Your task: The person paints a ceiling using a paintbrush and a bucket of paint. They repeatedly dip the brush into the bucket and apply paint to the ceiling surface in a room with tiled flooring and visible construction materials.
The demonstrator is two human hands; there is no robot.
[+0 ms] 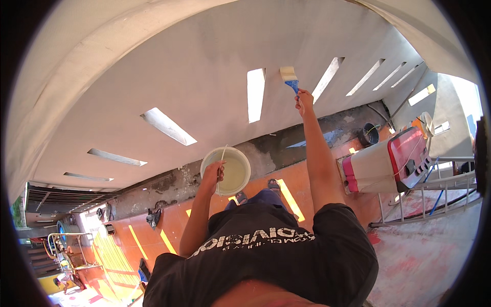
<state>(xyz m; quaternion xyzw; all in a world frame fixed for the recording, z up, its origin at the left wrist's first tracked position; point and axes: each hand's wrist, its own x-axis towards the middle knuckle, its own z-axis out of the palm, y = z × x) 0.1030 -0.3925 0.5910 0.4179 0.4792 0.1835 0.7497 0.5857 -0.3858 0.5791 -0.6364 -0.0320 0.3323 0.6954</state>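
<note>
My right hand (305,102) is raised and closed around the blue handle of a wide paintbrush (289,77). Its pale bristles lie at the grey-white wall (215,61), between two tall slots that let light through. Lower down, my left hand (213,174) grips the thin handle of a white bucket (247,166), which hangs in front of me. Pale yellowish liquid shows inside the bucket. Whether the bristles press on the wall cannot be told for certain.
Orange tiles (179,225) cover the floor around my sandalled feet. On the right stand a pink-and-white box-shaped appliance (378,158), a black bucket (368,134) and a metal ladder (434,189). Dark rubble lines the wall's base. Far left, another person (65,278) bends near a metal frame.
</note>
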